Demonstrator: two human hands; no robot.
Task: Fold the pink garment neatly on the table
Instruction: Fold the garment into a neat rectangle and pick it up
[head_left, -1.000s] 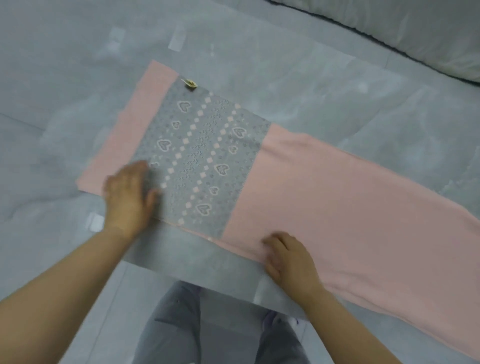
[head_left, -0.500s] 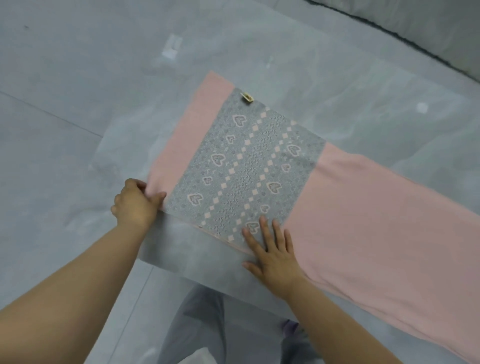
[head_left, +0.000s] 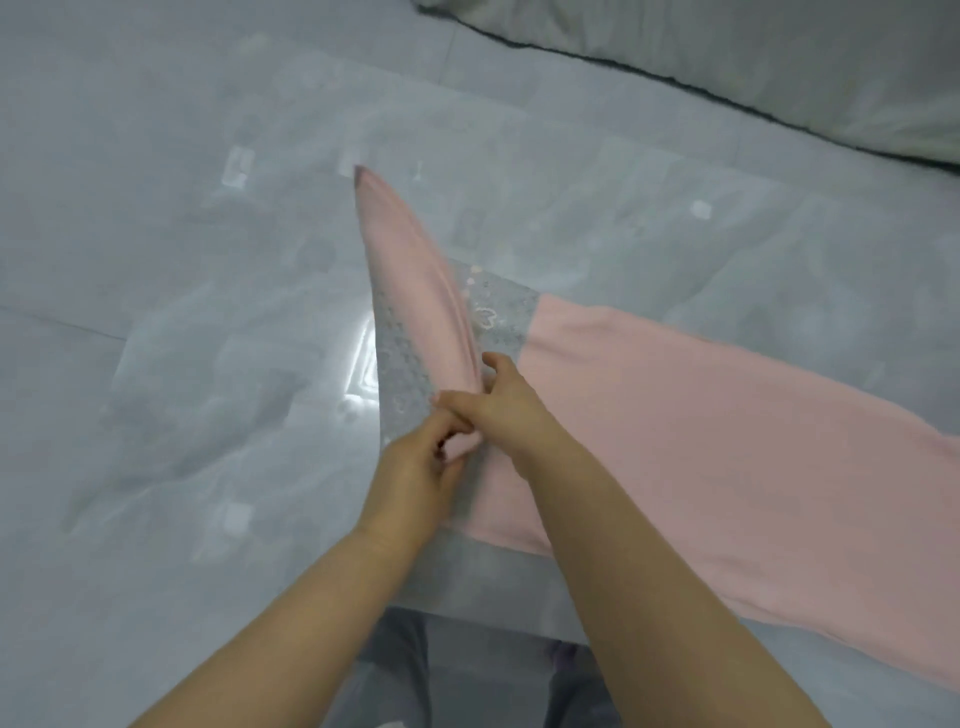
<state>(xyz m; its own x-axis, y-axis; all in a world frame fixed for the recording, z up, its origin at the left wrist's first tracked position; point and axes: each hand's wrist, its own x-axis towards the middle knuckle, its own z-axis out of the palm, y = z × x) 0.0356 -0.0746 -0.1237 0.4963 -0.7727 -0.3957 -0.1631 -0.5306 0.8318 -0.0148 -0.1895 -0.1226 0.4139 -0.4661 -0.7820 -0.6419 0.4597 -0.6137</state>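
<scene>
Pink garment (head_left: 727, 447) on the counter (head_left: 130, 130), over a clear plastic sheet (head_left: 234, 415) fixed down with tape patches (head_left: 236, 166). Long axis from the middle of the view toward the lower right edge, with the plain pink part lying flat there. Left end raised off the counter as a narrow upright flap, far corner (head_left: 363, 179) pointing away from the person. Grey heart-patterned panel (head_left: 498, 312) showing partly on the flap and partly on the layer below.

Left hand (head_left: 415, 473) with fingers curled, pinching the near corner of the raised end. Right hand (head_left: 501, 410) touching it, just beyond, thumb and fingers closed on the same edge. Both hands together at the near edge of the garment, all the flat length to the right of them.

Judging from this: a fold of the left end over to the right, onto the plain pink part, across the long axis. Turns on one thing: keeping the raised edge square to that axis, so that near and far corners land on the near and far edges below. Far corner free, held by no hand, so likely to sag or land crooked. Left hand better placed to carry the end across. Right hand nearer to the flat part, good for pinning the crease.

No containers in view. Also in view: a pale padded cover (head_left: 779, 62) at the top right and grey trousers (head_left: 400, 665) below the counter edge.
</scene>
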